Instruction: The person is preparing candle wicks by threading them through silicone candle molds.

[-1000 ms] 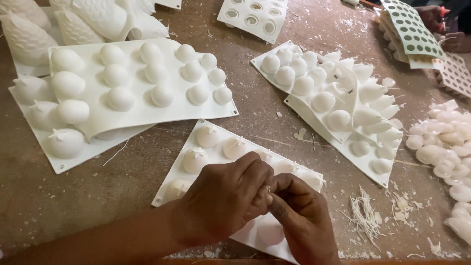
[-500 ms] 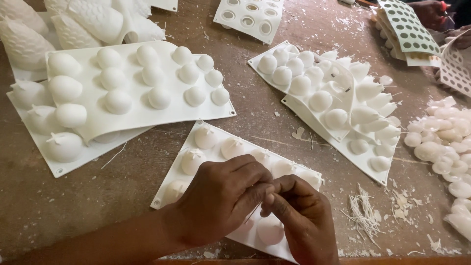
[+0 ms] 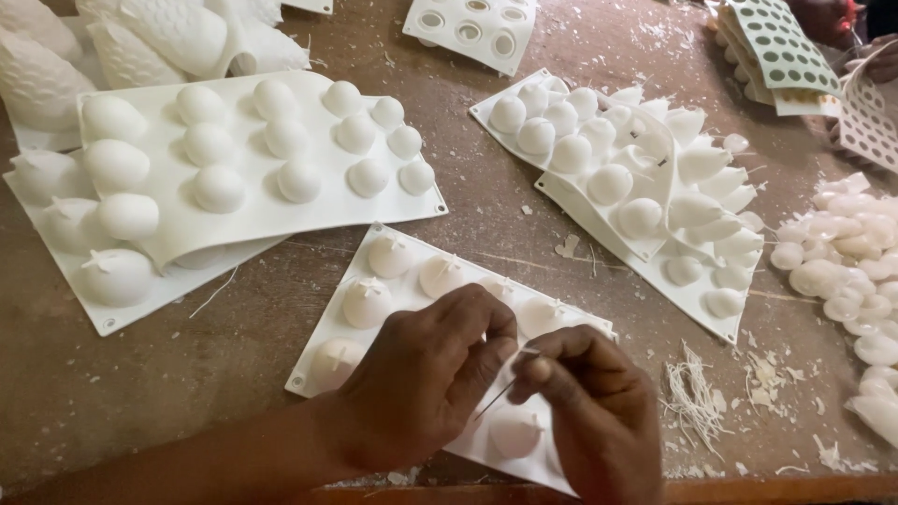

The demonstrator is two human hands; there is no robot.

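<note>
A white flexible mould [image 3: 329, 323] with rows of rounded bumps lies upside down on the brown table near me. My left hand [image 3: 421, 374] reaches in from the lower left and lies curled on top of it, pressing it down. My right hand [image 3: 599, 421] is just to its right, thumb and forefinger pinched on a thin pale strand [image 3: 505, 385], a wick or needle. The strand runs down toward a bump under my left fingers. Both hands hide the mould's near part.
Larger white moulds [image 3: 262, 201] are stacked at the left, and another pair [image 3: 599, 159] at centre right. Loose white cast pieces [image 3: 842, 271] are heaped at the right edge. Wick scraps [image 3: 692, 397] lie beside my right hand. Another person's hand [image 3: 823, 14] and green dotted sheets [image 3: 776, 47] are far right.
My hands were pressed together over the mould. Now the right fingers have drawn slightly up and away, and the thin strand shows between the hands.
</note>
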